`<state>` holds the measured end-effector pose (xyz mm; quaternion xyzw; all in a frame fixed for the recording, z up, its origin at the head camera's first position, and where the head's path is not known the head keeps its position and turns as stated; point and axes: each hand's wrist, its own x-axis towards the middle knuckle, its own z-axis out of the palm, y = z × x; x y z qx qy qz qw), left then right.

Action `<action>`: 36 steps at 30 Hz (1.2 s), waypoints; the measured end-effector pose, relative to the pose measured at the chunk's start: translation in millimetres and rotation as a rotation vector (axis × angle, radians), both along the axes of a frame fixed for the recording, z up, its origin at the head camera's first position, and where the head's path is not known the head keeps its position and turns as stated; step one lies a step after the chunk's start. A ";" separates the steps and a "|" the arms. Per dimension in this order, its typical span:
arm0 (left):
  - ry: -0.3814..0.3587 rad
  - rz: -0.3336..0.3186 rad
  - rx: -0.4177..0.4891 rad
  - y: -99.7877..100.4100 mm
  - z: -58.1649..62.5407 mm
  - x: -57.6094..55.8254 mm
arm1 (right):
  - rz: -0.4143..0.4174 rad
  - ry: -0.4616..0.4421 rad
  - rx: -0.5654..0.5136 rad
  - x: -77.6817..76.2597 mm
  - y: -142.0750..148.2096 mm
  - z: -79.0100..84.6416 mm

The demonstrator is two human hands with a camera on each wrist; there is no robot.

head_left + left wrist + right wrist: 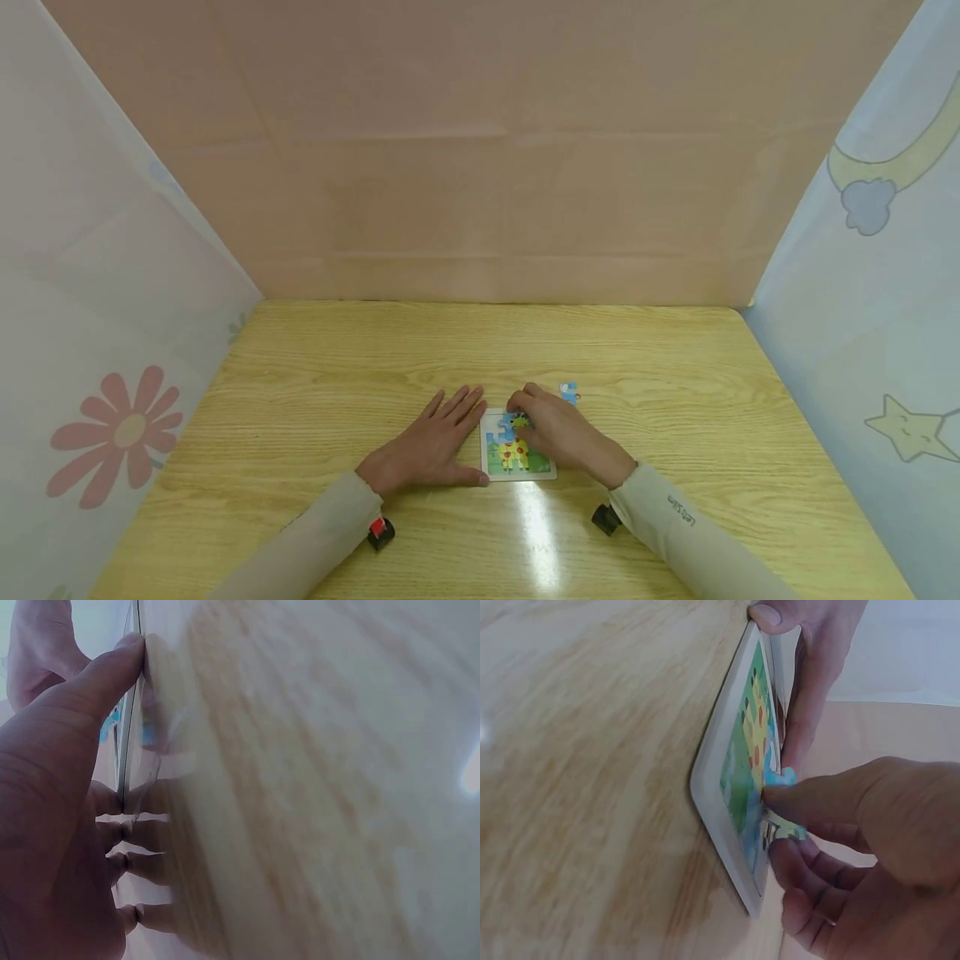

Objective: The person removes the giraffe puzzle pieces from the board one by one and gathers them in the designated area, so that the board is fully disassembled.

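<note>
A small jigsaw puzzle in a white-rimmed tray (484, 458) lies on the table, partly filled with a yellow, red-spotted animal on green. My left hand (431, 446) rests flat at the tray's left side, fingers spread; its thumb (112, 667) touches the rim in the left wrist view. My right hand (566, 432) is over the tray's upper right part. Between its thumb and fingers it pinches a puzzle piece (789, 829), tilted above the tray and partly hidden by the fingers. A blue piece (781, 777) sticks up beside the thumb in the right wrist view.
A loose blue and white puzzle piece (568, 390) lies on the wooden table (337, 350) just beyond my right hand. Printed cloth walls stand left and right, with a plain backdrop (495, 200) behind. Light glares on the table below the tray.
</note>
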<state>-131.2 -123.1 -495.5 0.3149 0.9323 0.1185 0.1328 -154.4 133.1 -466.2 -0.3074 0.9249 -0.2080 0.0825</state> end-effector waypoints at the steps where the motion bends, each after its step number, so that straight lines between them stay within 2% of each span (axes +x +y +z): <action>1: 0.000 0.000 0.001 0.0 -0.2 0.0 | 0.002 0.003 -0.007 0.0 0.1 -0.5; 10: 0.003 0.006 -0.010 0.7 -0.3 -0.8 | 0.047 -0.005 -0.010 0.4 2.8 -0.7; 18: 0.003 0.009 -0.010 1.0 0.3 0.1 | 0.046 -0.047 -0.008 0.4 5.5 5.8; 24: 0.007 0.002 -0.007 0.6 0.4 -0.3 | -0.036 -0.056 -0.017 -4.4 15.1 10.5; 30: 0.008 0.002 -0.006 1.0 1.2 -1.3 | -0.182 -0.127 -0.097 -12.1 31.2 12.4; 36: -0.008 0.002 0.001 0.8 3.8 0.3 | -0.251 -0.108 -0.139 -21.1 57.2 10.5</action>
